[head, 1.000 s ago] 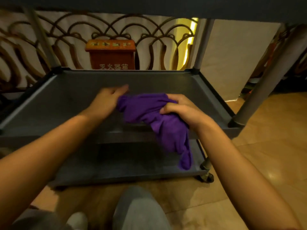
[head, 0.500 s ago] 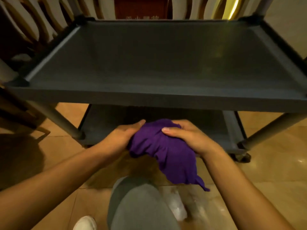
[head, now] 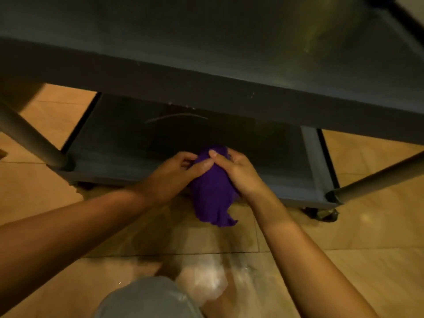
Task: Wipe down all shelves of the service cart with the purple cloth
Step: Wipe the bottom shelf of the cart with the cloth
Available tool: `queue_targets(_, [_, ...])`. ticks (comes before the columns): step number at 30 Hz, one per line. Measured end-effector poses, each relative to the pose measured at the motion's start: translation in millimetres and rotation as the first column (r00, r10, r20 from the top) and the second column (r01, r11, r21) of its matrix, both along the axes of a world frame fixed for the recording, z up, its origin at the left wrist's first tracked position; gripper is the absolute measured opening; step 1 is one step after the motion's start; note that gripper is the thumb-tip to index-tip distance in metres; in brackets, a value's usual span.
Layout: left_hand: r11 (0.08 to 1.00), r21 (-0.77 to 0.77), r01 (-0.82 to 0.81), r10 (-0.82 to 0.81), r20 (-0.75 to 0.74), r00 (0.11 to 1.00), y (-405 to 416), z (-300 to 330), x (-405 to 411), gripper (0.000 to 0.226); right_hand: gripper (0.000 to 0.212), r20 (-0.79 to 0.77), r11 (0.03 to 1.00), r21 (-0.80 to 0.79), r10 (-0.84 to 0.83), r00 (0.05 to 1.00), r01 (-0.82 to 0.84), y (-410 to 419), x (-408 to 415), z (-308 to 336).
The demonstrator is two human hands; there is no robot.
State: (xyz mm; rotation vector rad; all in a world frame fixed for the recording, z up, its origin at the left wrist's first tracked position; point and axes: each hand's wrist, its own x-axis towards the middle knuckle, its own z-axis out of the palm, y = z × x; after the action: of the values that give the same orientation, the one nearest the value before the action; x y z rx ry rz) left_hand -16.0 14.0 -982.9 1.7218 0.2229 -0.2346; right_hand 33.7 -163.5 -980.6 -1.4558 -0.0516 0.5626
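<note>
The purple cloth [head: 212, 193] is bunched between both hands at the front edge of the cart's bottom shelf [head: 128, 157]. My left hand [head: 176, 173] pinches its left side with the fingers curled. My right hand [head: 238, 172] grips its top and right side. A loose tail of cloth hangs down over the floor. The dark grey middle shelf [head: 206, 42] fills the top of the view, above the hands. The rear of the bottom shelf lies in shadow.
Grey cart legs [head: 29, 136] stand at left and at right [head: 376, 177]. A caster [head: 323, 213] sits under the right front corner. My knee in grey trousers [head: 146, 299] is near the bottom edge. Glossy tan floor tiles [head: 355, 237] surround the cart.
Both hands have carried the cloth down from the middle shelf to the front edge of the bottom shelf. The view has dropped lower and closer to the cart.
</note>
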Motion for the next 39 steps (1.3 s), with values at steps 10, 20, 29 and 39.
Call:
queue_targets(10, [0.987, -0.145, 0.075, -0.09, -0.099, 0.991, 7.5, 4.7, 67.0, 0.058, 0.056, -0.079, 0.985, -0.01, -0.173, 0.982, 0.173, 14.1, 41.2, -8.4])
queue_targets(20, [0.989, 0.145, 0.008, -0.043, 0.245, 0.969, -11.1, -19.8, 62.2, 0.037, 0.062, -0.373, 0.831, 0.51, -0.019, 0.928, 0.222, -1.1, -11.5, -55.7])
queue_targets(29, [0.627, 0.761, 0.165, -0.225, -0.025, 0.974, 31.7, -51.9, 84.2, 0.075, 0.031, -0.12, 0.938, 0.008, -0.343, 0.932, 0.347, -21.8, 20.4, -59.5])
queue_targets(39, [0.322, 0.942, 0.095, -0.193, -0.033, 0.981, 122.0, -78.8, 111.9, 0.081, 0.025, 0.14, 0.882, -0.261, -0.367, 0.92, 0.391, -6.0, 128.8, -81.2])
